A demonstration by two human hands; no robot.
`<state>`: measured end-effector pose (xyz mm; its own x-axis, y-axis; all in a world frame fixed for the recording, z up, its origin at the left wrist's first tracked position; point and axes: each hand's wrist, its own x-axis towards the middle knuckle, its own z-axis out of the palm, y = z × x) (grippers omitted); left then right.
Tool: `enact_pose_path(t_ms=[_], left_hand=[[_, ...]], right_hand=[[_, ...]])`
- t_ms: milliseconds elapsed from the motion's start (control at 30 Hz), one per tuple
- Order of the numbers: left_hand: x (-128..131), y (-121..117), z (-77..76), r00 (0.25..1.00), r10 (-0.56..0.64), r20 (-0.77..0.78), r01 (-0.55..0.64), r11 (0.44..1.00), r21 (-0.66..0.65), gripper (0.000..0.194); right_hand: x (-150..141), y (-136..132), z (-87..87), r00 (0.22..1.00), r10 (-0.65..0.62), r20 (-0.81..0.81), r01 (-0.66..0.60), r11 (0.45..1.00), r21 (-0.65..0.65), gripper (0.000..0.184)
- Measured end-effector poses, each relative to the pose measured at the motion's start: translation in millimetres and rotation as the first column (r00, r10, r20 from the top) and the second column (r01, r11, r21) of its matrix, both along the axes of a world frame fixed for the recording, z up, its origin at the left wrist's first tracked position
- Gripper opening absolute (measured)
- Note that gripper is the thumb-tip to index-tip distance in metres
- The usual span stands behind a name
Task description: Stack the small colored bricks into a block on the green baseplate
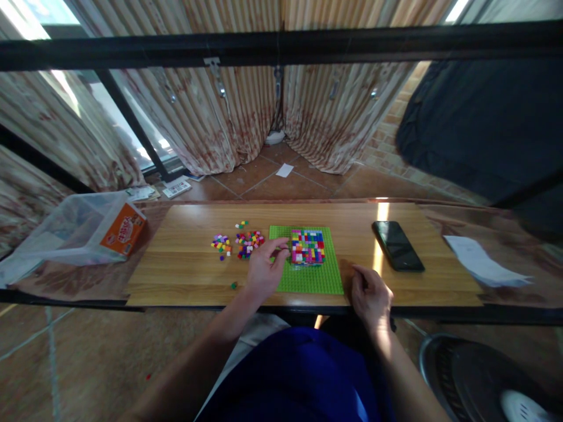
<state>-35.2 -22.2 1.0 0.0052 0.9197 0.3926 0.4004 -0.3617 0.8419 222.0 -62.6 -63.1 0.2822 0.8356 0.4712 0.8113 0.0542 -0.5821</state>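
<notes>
My left hand (267, 266) reaches over the left part of a green studded baseplate (308, 283). Its thumb and forefinger come together in a pinch just left of a square stack of multicoloured toy bricks (308, 247); whatever may be between the tips is too small to name. Left of that hand lies a pile of loose small bricks (248, 241), mostly red, yellow and purple. My right hand (372, 298) rests at the table's near edge, right of the baseplate, its fingers curled in with nothing visible in them.
A second brick pile (221, 244), a few bricks (241, 224) behind and a green brick (234, 285) lie on the wooden board (176, 264). A black phone (398, 246) lies right, white paper (484, 261) beyond. A clear plastic bin (88, 225) stands left. A dark bar (281, 48) crosses above.
</notes>
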Motion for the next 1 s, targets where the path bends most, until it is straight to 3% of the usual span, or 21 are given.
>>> enact_pose_path(t_ms=[333,733,1000], left_hand=[[12,-1,11.5,0.991,-0.080,0.107,0.083,0.996,-0.029,0.027],[15,2,5.8,0.996,-0.036,-0.083,0.041,0.997,0.062,0.026],[8,3,-0.1,0.994,-0.036,-0.100,0.041,0.998,0.050,0.021]], right_hand=[[-1,0,-1.8,1.000,-0.006,0.004,0.006,1.000,-0.001,0.030],[0,1,-2.7,1.000,-0.004,0.009,0.004,1.000,0.003,0.030],[-1,1,-0.2,1.000,-0.001,0.012,0.001,1.000,0.008,0.029]])
